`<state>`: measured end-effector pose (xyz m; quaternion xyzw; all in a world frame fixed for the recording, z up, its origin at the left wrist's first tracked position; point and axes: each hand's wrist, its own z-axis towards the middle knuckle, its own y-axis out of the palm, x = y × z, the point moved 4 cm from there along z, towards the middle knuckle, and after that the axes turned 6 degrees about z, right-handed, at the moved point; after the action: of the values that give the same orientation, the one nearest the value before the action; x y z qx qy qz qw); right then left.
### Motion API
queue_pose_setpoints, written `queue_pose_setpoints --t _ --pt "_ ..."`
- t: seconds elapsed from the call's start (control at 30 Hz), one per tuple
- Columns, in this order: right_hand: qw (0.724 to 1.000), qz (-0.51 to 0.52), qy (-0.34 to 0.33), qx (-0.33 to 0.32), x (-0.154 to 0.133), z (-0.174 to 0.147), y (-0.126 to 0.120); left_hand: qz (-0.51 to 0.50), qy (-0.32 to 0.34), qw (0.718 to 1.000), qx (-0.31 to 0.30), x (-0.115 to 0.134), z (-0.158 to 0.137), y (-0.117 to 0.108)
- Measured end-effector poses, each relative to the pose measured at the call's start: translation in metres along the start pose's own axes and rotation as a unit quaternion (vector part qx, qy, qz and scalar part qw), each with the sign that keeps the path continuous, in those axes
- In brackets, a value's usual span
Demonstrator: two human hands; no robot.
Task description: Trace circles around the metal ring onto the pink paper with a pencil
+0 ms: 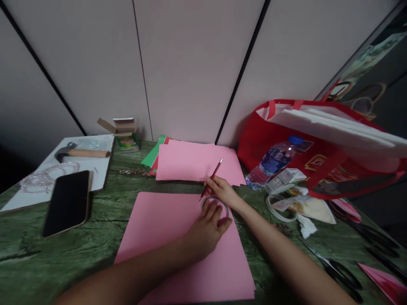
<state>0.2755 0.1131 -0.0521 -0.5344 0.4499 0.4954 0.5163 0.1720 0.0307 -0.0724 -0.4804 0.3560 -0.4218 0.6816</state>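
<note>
Tape roll (215, 206) lies flat on pink sheet (178, 241), near its top right corner. Left hand (206, 228) presses down on the roll, fingers spread over it. Right hand (222, 191) pinches a red pencil (212, 177), tip at the roll's outer edge. Pink paper stack (193, 161) just behind. Phone (68, 202) and hammer (81, 153) well left; water bottle (273, 163), red bag (286, 135), scissors (337, 267) to the right. All on green table (57, 254).

A pink paper sheet (165, 237) lies on a green wood-grain table (63, 254), beside a red bag (318, 161), a black phone (67, 202) and a red pencil (212, 178).
</note>
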Motion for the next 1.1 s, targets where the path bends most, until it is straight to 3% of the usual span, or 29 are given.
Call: queue_pose_setpoints --t 0.33,0.77,1.1 --pt "0.987 -0.154 -0.024 -0.05 -0.011 0.001 0.011 -0.007 -0.009 1.0 -0.017 0.0 0.0 -0.001" --pt "0.992 -0.12 -0.022 -0.021 -0.005 0.012 0.001 0.014 -0.004 1.0 -0.008 -0.002 -0.001 0.003" --pt "0.978 -0.198 -0.048 -0.048 -0.01 0.006 0.006 0.01 0.008 1.0 -0.003 0.0 0.0 0.002"
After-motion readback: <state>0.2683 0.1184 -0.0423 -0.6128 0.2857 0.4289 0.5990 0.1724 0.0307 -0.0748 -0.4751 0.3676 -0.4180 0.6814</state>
